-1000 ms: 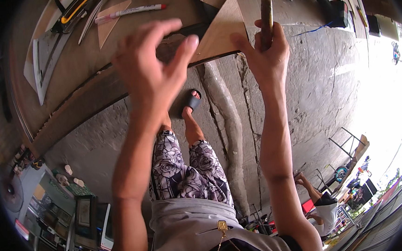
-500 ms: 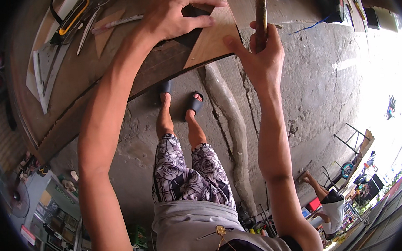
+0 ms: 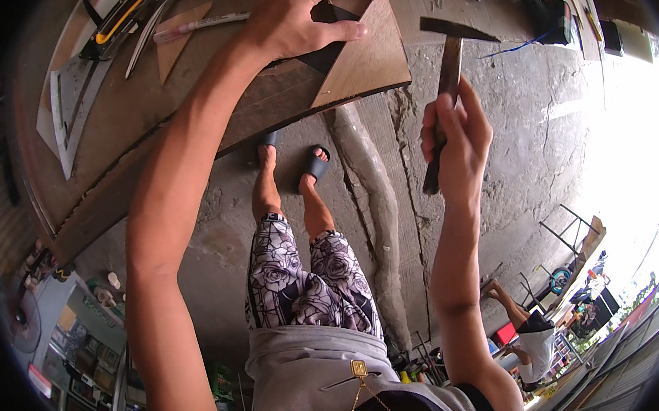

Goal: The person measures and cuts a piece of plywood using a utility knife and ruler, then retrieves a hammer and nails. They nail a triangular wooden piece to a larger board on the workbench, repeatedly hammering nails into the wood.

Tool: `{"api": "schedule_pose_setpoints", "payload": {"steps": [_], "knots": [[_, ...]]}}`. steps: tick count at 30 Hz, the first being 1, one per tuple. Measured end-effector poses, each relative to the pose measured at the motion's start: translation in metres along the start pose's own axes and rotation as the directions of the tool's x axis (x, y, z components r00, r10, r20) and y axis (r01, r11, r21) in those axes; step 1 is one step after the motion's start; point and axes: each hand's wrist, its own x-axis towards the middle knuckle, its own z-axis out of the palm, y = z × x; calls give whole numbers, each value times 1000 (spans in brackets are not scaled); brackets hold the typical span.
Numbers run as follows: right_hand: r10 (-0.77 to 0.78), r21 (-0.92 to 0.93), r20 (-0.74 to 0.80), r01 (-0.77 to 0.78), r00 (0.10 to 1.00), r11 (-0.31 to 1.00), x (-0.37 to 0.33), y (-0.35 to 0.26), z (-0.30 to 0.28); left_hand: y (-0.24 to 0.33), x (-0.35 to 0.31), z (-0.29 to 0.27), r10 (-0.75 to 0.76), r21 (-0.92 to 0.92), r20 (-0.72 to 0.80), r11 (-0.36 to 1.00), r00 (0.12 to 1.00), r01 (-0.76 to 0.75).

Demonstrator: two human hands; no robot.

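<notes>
My right hand (image 3: 462, 139) is wrapped round the wooden handle of a hammer (image 3: 451, 63) with a dark, narrow metal head, held up just right of the workbench corner. A thin, pale wooden board (image 3: 365, 62) with a slanted end lies at the bench's near right corner. Across it reaches my left hand (image 3: 293, 17), thumb and index finger stretched apart and touching the board's upper face. The other fingers of that hand are partly hidden at the top edge. A dark gap shows between its thumb and index finger.
On the brown workbench (image 3: 140, 119) lie a yellow-and-black hand tool (image 3: 120, 25), a white angled piece (image 3: 70, 109), a pen-like marker (image 3: 202, 25) and a wooden triangle (image 3: 174, 60). A black power tool (image 3: 549, 18) sits at far right. Another person (image 3: 536, 344) is at lower right.
My right hand has moved right and nearer, its thumb leaving the board's corner, and now grips the hammer handle in a fist. The left hand and board appear slightly farther right.
</notes>
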Motion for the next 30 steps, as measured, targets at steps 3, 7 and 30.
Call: {"api": "schedule_pose_setpoints", "payload": {"steps": [3,7,30], "knots": [[50,-81,1,-50,999,995,17,-4,-3,2,-3,2,28,75,-6,997,1000,-27],[79,-118,40,-73,996,990,24,-3,-2,1,-2,4,8,70,8,998,1000,-8],[-139,-302,25,140,990,943,30,8,10,1,-1,-2,22,120,64,992,998,-30]]}}
